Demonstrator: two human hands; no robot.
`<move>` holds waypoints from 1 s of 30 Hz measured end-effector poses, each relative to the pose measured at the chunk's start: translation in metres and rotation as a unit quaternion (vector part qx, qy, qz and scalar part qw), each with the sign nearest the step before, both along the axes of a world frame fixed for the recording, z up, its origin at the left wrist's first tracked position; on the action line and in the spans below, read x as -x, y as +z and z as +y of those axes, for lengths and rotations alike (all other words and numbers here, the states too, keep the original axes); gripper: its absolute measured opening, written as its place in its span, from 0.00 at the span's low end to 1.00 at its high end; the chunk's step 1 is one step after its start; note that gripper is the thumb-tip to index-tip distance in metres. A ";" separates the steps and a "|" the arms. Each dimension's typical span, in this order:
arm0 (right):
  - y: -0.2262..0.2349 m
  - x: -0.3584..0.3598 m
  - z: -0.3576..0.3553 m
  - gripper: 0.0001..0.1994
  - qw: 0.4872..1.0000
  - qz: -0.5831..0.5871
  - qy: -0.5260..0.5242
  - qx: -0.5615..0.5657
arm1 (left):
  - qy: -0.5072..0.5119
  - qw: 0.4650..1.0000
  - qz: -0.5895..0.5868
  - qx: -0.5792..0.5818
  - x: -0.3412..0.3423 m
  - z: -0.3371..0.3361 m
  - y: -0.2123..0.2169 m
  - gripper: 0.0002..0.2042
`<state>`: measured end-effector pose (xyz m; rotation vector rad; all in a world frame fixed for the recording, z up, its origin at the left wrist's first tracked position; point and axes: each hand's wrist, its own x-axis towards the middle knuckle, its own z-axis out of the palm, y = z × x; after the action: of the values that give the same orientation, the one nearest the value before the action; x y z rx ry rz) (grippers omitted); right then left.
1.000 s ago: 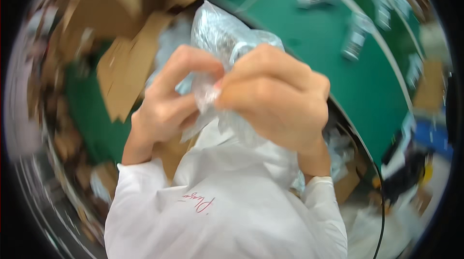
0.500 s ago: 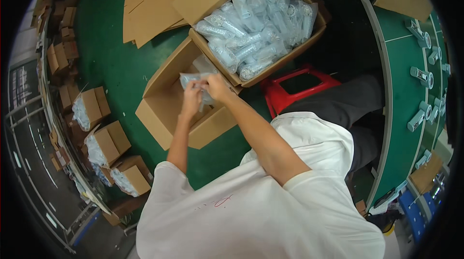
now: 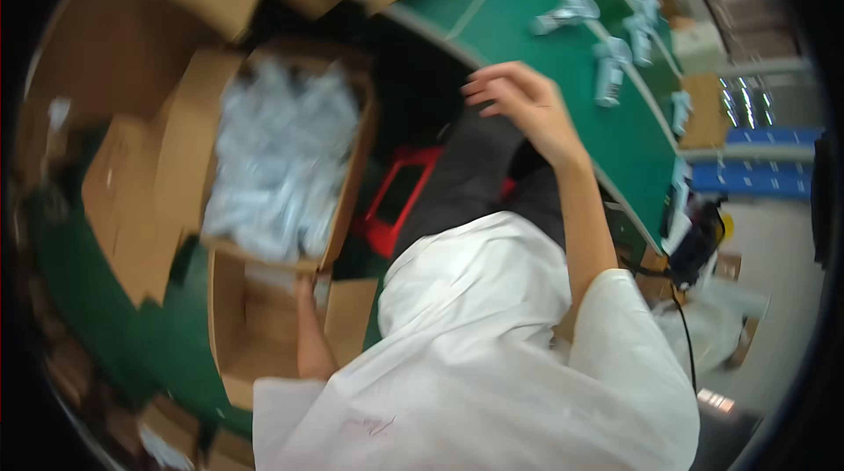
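**A:** Head view. Item one, your left hand (image 3: pixel 304 288)?
**B:** Lowered to the near carton (image 3: pixel 227 326), at its side next to the heaped carton (image 3: pixel 356 181). Blurred; whether your fingers grip anything, cannot tell.

**A:** Item two, your right hand (image 3: pixel 520 100)?
**B:** Raised above your dark trousers (image 3: pixel 457 172), by the edge of the bench (image 3: pixel 497 27); fingers loosely bent, nothing seen between them. Your two hands: well apart.

**A:** Item three, the wrapped pieces (image 3: pixel 281 154)?
**B:** One large pale heap, inside the heaped carton, reaching about its rim. Some pale plastic (image 3: pixel 271 276) also shows inside the near carton, close to your left hand; too blurred to itemise.

**A:** Tally, done against left?
**B:** Done, by judgement: your heaped carton, close to full. Left: the near carton, seemingly barely started, and several pale units (image 3: pixel 611 75) lying spread on your bench, seemingly unwrapped. Count: not certain.

**A:** Surroundings?
**B:** Red stool (image 3: pixel 380 235), one, right of your heaped carton. Flat cardboard (image 3: pixel 127 198), to its left.
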<state>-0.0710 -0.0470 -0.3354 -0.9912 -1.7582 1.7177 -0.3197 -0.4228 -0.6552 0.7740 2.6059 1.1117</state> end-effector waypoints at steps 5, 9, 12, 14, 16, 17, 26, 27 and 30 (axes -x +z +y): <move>0.033 -0.259 0.095 0.12 0.823 0.044 -0.538 -0.177 | 0.025 0.998 0.062 0.008 0.003 -0.021 0.026 0.08; 0.032 -0.371 0.171 0.13 0.749 -0.006 -0.641 -0.169 | 0.146 0.979 0.138 0.041 0.033 -0.032 0.052 0.09; 0.037 -0.408 0.216 0.14 0.743 -0.054 -0.662 -0.077 | 0.163 0.910 0.361 -0.125 0.069 0.089 0.205 0.09; 0.042 -0.428 0.227 0.14 0.759 -0.089 -0.645 -0.011 | 0.037 0.889 0.354 -0.287 0.057 0.191 0.349 0.08; 0.043 -0.444 0.225 0.15 0.767 -0.131 -0.626 0.042 | -0.092 0.821 0.468 -0.312 0.075 0.268 0.437 0.09; 0.047 -0.449 0.217 0.16 0.760 -0.159 -0.627 0.062 | -0.157 0.826 0.442 -0.314 0.068 0.317 0.472 0.08; 0.044 -0.470 0.302 0.25 0.632 -0.457 -0.594 0.195 | -0.423 0.842 0.267 0.201 0.194 0.545 0.435 0.36; 0.045 -0.485 0.303 0.26 0.598 -0.489 -0.599 0.211 | -0.397 0.835 0.300 0.234 0.178 0.566 0.424 0.39; -0.010 -0.492 0.260 0.29 0.622 -0.433 -0.625 0.186 | -0.346 0.843 0.300 0.281 0.187 0.562 0.400 0.42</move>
<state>0.4212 0.2131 -0.3451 -2.6465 -0.4513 0.5638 -0.5071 0.1394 -0.2557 1.8885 2.4420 -0.1379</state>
